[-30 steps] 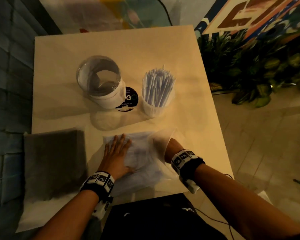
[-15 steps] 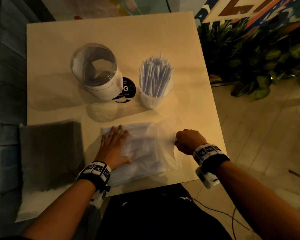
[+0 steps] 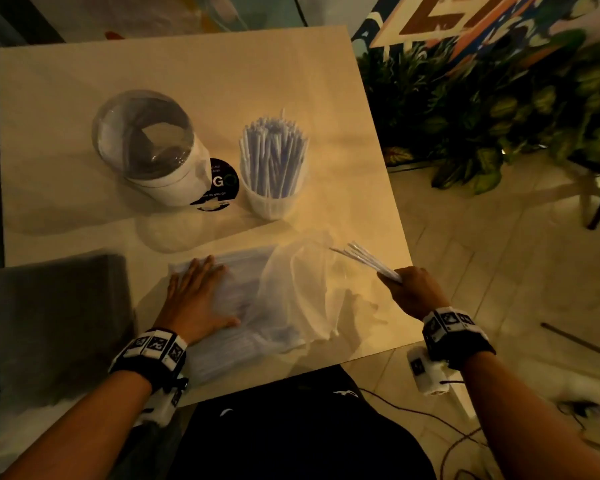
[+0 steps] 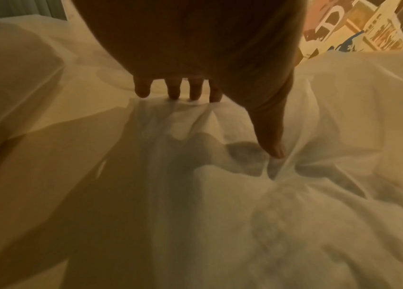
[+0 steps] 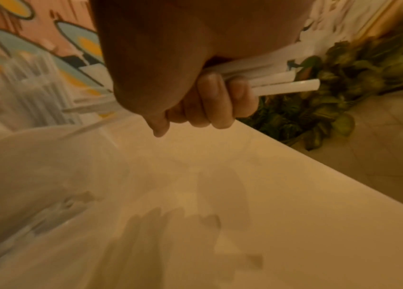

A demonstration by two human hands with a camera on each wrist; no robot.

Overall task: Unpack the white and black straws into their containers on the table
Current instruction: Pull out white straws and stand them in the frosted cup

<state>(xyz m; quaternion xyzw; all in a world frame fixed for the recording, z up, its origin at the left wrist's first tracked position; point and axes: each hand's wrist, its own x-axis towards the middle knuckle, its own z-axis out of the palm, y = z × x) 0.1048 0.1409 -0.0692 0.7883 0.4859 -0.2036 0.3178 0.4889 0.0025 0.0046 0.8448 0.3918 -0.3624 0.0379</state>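
Note:
A clear plastic bag of white straws [image 3: 257,306] lies at the table's near edge. My left hand [image 3: 194,299] presses flat on it, fingers straight [image 4: 195,91]. My right hand [image 3: 413,292] grips a bundle of white straws [image 3: 364,259], just outside the bag's open mouth near the table's right edge; the fingers curl round the bundle [image 5: 264,78]. A clear cup [image 3: 274,199] filled with white straws stands mid-table. Beside it stands a white container with a clear domed lid [image 3: 146,143]. A dark pack [image 3: 56,323], probably the black straws, lies at the near left.
A round black coaster [image 3: 222,185] lies between the two containers. The table's [image 3: 222,71] right edge runs close to my right hand. Green plants [image 3: 499,116] stand on the floor to the right. A cable trails over my dark lap.
My right hand came out of the bag's mouth and drew back to the right, now with a bundle of white straws in its grip. The left hand stayed pressed on the bag.

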